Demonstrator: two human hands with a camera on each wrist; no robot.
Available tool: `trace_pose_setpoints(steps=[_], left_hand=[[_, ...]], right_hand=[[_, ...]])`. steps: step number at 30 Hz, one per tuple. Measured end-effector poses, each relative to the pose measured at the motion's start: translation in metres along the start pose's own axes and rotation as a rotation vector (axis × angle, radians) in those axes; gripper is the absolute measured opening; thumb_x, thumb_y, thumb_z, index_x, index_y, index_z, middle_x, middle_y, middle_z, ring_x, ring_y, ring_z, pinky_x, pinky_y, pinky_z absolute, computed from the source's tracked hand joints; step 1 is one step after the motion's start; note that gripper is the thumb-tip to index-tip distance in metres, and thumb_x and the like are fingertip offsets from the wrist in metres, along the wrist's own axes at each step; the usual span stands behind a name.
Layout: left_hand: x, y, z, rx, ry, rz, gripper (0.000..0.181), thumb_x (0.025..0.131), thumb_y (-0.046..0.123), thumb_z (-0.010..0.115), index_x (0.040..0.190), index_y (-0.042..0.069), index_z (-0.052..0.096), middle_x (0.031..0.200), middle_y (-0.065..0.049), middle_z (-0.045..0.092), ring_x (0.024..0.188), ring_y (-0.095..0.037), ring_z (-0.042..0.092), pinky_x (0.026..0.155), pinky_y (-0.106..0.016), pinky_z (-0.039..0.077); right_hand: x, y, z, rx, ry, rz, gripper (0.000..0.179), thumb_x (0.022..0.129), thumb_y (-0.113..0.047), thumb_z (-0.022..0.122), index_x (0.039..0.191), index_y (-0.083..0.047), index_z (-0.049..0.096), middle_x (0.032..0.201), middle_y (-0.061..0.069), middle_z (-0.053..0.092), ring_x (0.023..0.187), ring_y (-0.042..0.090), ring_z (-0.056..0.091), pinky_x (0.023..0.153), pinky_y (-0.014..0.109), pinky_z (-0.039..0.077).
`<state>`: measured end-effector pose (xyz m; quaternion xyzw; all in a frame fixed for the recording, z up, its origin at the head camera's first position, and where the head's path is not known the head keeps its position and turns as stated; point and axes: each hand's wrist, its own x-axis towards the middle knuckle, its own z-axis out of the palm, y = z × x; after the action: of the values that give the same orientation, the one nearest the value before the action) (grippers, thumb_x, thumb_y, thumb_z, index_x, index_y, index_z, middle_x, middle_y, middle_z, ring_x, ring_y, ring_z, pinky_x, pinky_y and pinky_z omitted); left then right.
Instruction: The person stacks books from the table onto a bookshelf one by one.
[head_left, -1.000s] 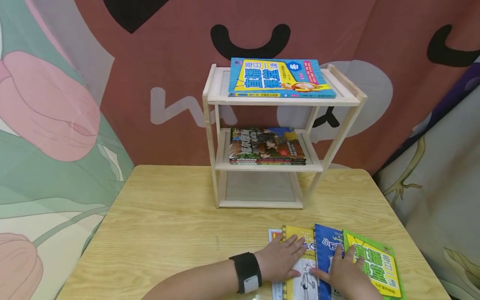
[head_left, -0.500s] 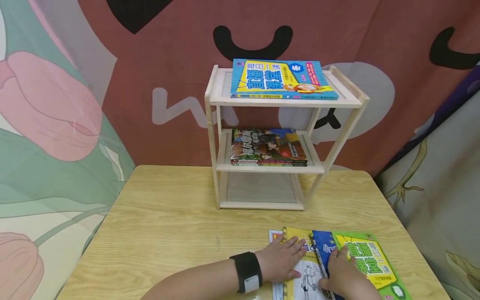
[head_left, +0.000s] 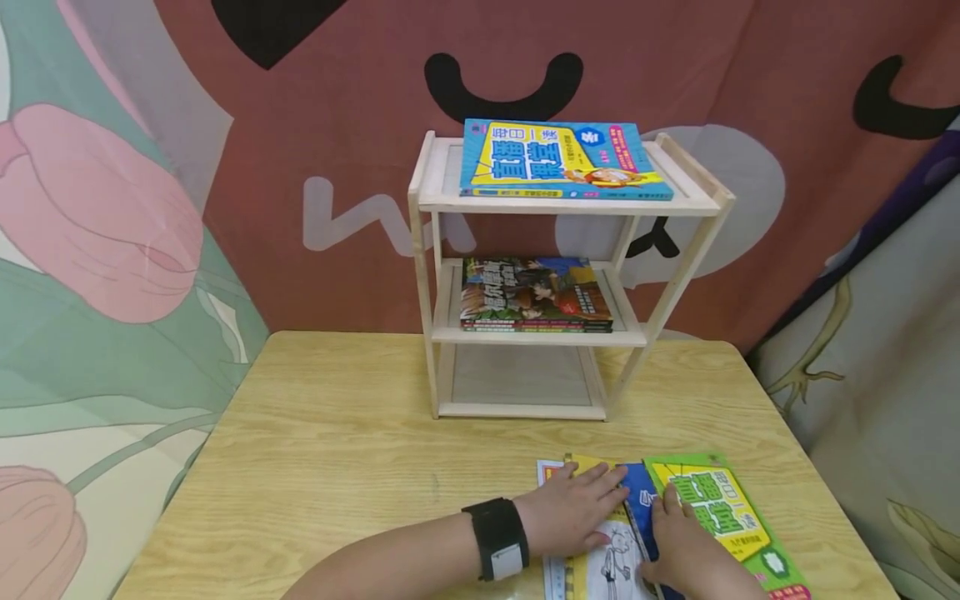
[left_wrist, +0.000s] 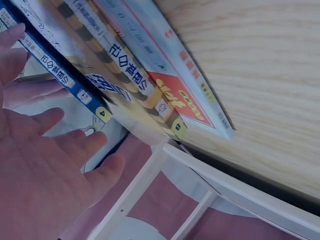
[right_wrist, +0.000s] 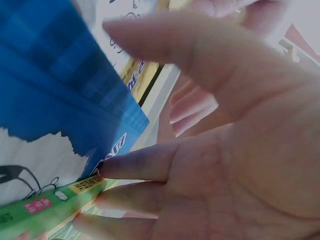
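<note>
My left hand (head_left: 573,510) rests with straight, spread fingers on a yellow book (head_left: 603,571). A light blue book (left_wrist: 165,60) sticks out from under the yellow one's left side. Against the yellow book's right side lies a blue book (head_left: 640,492), partly covered by a green book (head_left: 738,533). My right hand (head_left: 686,546) lies over the blue and green books; in the right wrist view its straight fingertips touch the green book's spine (right_wrist: 45,202), and the thumb is held apart from them. Neither hand's fingers are curled round a book.
Behind the books stands a pale wooden three-tier shelf (head_left: 517,410). A blue-and-yellow book (head_left: 555,158) lies on its top tier and a small stack of dark-covered books (head_left: 536,296) on the middle one. The wooden table (head_left: 337,442) ends against printed cloth walls.
My right hand has moved the green book leftward, over the blue book, which now shows less of its cover. My left hand has stayed on the yellow book, shifting slightly to the right.
</note>
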<state>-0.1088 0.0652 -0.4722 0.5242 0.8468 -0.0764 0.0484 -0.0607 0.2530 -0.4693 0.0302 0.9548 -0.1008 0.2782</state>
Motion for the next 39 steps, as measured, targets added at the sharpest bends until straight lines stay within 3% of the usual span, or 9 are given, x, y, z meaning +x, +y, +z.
trace_pose_setpoints(steps=[6, 10, 17, 24, 28, 33, 35, 39], left_hand=[[0.000, 0.002, 0.000, 0.034, -0.027, -0.001, 0.063, 0.100, 0.048, 0.029, 0.153, 0.025, 0.004, 0.160, 0.007, -0.006, 0.147, -0.011, 0.006, 0.115, -0.037, 0.025], [0.001, 0.003, -0.003, 0.043, -0.026, -0.007, 0.064, 0.101, 0.037, 0.037, 0.153, 0.024, 0.003, 0.160, 0.008, -0.003, 0.146, -0.009, 0.004, 0.115, -0.035, 0.024], [0.005, 0.002, -0.002, 0.125, 0.004, -0.001, 0.059, 0.101, 0.032, 0.037, 0.153, 0.020, 0.012, 0.160, 0.002, 0.005, 0.146, -0.011, 0.008, 0.114, -0.031, 0.027], [0.016, 0.003, -0.001, 0.090, -0.011, -0.018, 0.054, 0.101, 0.031, 0.041, 0.151, 0.023, 0.022, 0.158, 0.006, 0.016, 0.145, -0.008, 0.015, 0.112, -0.030, 0.031], [0.019, 0.006, -0.001, 0.115, -0.021, -0.039, 0.051, 0.100, 0.034, 0.044, 0.149, 0.026, 0.030, 0.156, 0.009, 0.024, 0.142, -0.006, 0.023, 0.110, -0.029, 0.034], [0.016, 0.007, -0.004, 0.231, 0.003, -0.031, 0.050, 0.098, 0.036, 0.048, 0.145, 0.022, 0.037, 0.152, 0.004, 0.034, 0.139, -0.009, 0.033, 0.107, -0.030, 0.038], [0.013, 0.006, -0.006, 0.266, 0.022, -0.028, 0.050, 0.097, 0.036, 0.050, 0.143, 0.020, 0.040, 0.149, 0.002, 0.039, 0.136, -0.011, 0.038, 0.105, -0.031, 0.040], [0.006, 0.002, -0.007, 0.267, 0.119, -0.018, 0.043, 0.095, 0.033, 0.054, 0.135, 0.016, 0.051, 0.138, -0.003, 0.053, 0.126, -0.013, 0.051, 0.099, -0.031, 0.046]], right_hand=[[-0.015, -0.009, 0.000, 0.088, 0.028, -0.138, 0.108, 0.066, -0.048, 0.081, 0.138, 0.016, 0.032, 0.148, 0.039, 0.013, 0.130, 0.060, 0.019, 0.102, 0.068, 0.025], [-0.024, -0.017, -0.001, 0.126, 0.029, -0.216, 0.105, 0.067, -0.045, 0.081, 0.142, 0.009, 0.031, 0.152, 0.031, 0.016, 0.135, 0.056, 0.017, 0.105, 0.066, 0.023], [-0.030, -0.018, 0.001, 0.145, -0.004, -0.293, 0.108, 0.065, -0.047, 0.081, 0.145, 0.005, 0.030, 0.153, 0.026, 0.021, 0.138, 0.051, 0.018, 0.103, 0.066, 0.026], [-0.029, -0.015, 0.001, 0.091, -0.090, -0.355, 0.111, 0.067, -0.063, 0.072, 0.146, 0.002, 0.029, 0.153, 0.019, 0.027, 0.139, 0.045, 0.022, 0.106, 0.061, 0.028], [-0.032, -0.014, -0.003, 0.098, -0.077, -0.399, 0.101, 0.072, -0.054, 0.073, 0.145, 0.002, 0.031, 0.152, 0.019, 0.030, 0.137, 0.043, 0.029, 0.104, 0.059, 0.033], [-0.035, -0.014, -0.011, 0.086, 0.007, -0.273, 0.091, 0.071, -0.051, 0.076, 0.138, 0.000, 0.043, 0.146, 0.022, 0.037, 0.129, 0.042, 0.041, 0.099, 0.061, 0.037], [-0.035, -0.014, -0.012, 0.076, 0.018, -0.183, 0.096, 0.067, -0.056, 0.077, 0.137, 0.001, 0.045, 0.146, 0.026, 0.035, 0.129, 0.046, 0.039, 0.098, 0.064, 0.035], [-0.030, -0.008, -0.007, 0.044, -0.020, -0.101, 0.110, 0.062, -0.061, 0.077, 0.139, 0.007, 0.039, 0.147, 0.035, 0.024, 0.129, 0.057, 0.028, 0.097, 0.069, 0.031]])
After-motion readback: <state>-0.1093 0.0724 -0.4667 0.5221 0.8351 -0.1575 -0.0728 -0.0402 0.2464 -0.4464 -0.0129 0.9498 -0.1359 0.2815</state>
